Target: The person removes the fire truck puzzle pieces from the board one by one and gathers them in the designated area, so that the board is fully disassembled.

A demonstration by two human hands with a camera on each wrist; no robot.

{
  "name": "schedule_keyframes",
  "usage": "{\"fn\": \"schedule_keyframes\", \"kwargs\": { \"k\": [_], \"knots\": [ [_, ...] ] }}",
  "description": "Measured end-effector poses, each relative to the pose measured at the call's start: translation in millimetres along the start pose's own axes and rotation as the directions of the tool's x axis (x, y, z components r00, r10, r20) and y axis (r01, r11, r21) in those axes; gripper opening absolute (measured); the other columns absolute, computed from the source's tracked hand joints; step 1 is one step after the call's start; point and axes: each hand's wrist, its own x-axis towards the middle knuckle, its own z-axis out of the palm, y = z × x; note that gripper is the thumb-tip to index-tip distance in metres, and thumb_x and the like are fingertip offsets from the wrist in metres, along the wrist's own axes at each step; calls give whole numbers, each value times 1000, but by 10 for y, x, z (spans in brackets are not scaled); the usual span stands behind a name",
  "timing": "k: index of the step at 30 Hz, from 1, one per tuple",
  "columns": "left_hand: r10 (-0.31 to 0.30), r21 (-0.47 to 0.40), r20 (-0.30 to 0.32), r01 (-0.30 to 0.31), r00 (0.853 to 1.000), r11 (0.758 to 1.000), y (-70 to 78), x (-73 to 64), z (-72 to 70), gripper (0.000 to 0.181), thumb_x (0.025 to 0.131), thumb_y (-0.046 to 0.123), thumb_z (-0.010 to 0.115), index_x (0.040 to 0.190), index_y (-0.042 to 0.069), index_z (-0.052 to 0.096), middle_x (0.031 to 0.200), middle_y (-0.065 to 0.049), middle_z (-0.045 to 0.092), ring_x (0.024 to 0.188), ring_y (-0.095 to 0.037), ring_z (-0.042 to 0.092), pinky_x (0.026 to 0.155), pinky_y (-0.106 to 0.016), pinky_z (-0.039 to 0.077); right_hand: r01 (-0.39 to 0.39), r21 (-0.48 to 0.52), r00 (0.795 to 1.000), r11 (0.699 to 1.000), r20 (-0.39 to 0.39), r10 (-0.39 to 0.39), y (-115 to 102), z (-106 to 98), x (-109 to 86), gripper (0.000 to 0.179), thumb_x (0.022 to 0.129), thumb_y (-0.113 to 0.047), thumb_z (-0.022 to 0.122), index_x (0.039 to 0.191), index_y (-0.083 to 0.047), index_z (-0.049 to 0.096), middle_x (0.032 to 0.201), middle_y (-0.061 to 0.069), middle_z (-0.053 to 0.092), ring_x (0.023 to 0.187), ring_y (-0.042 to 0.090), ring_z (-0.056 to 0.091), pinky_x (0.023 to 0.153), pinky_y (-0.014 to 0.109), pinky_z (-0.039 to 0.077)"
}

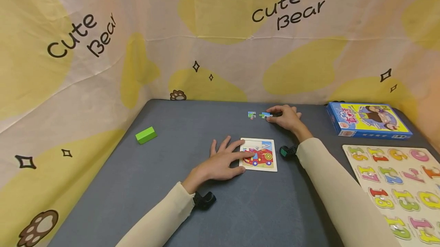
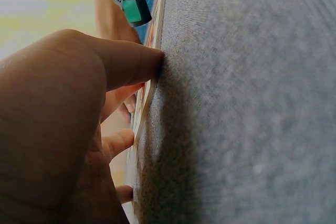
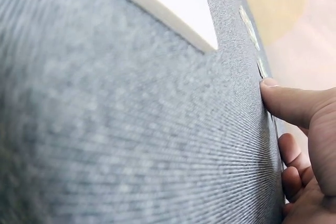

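Note:
My left hand (image 1: 223, 163) lies with spread fingers on the left side of a small square picture puzzle (image 1: 258, 164) showing a red truck, its thumb at the near left corner. In the left wrist view that thumb (image 2: 136, 64) presses down by the board's pale edge. Farther back, my right hand (image 1: 285, 119) pinches a blue and green jigsaw piece (image 1: 264, 115) between thumb and index finger, low at the table. The right wrist view shows its thumb (image 3: 289, 100) right at the piece's edge. Just left of it lies a second jigsaw piece (image 1: 251, 114).
A green block (image 1: 146, 135) lies at the left of the grey table (image 1: 192, 124). To the right are a blue puzzle box (image 1: 369, 121) and a large wooden number board (image 1: 398, 186). A patterned cloth (image 1: 223, 21) rises behind the table and along its left side.

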Motion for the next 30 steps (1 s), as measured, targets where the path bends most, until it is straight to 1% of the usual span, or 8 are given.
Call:
{"fn": "schedule_keyframes", "kwargs": {
  "k": [3,7,12,18,21,25,30],
  "knots": [
    [0,4,2,0,1000,1000,5,-2,-2,52,100,43,56,150,50,44,171,6,19,159,-42,1,115,-76,-7,-17,-8,1000,1000,10,17,-4,-8,1,40,97,-30,70,133,-12,68,138,18,60,118,41,35,96,59,15],
    [1,3,1,-1,1000,1000,10,-6,-8,52,101,42,56,150,50,44,171,6,19,159,-42,1,116,-76,-7,-20,-6,1000,1000,11,20,-5,-10,1,41,97,-30,69,134,-12,67,139,18,60,117,40,35,96,58,15],
    [6,2,-5,-6,1000,1000,7,-5,-6,52,101,41,56,150,50,44,171,6,20,159,-43,2,115,-76,-7,-22,-1,1000,1000,2,22,-12,-3,-4,40,98,-29,69,133,-12,68,139,19,61,115,39,36,95,57,15],
    [6,-4,3,-6,1000,1000,16,-5,-16,52,101,41,57,150,49,45,171,5,19,159,-42,1,115,-76,-8,-36,-2,999,999,-6,36,-2,2,-7,40,98,-30,69,133,-12,68,138,19,60,115,39,36,94,56,15],
    [8,-11,2,-8,1000,1000,17,-2,-16,52,100,41,57,150,48,45,171,5,20,159,-42,1,115,-76,-8,-29,7,999,1000,-19,29,11,5,-10,40,98,-31,69,133,-13,67,138,18,60,113,38,36,93,55,15],
    [9,-10,-3,-9,1000,1000,10,10,-10,52,100,41,57,150,48,46,171,5,19,159,-42,1,115,-76,-8,13,70,998,997,-56,-9,32,7,-30,38,98,-28,69,132,-12,68,135,19,63,114,37,37,94,55,14],
    [-1,-5,0,1,1000,1000,3,22,-5,52,99,42,58,150,49,46,171,6,19,159,-41,0,115,-76,-8,67,195,994,979,-100,-49,78,9,-90,34,99,-21,68,131,-9,68,134,21,61,118,39,46,105,60,10]
  ]
}}
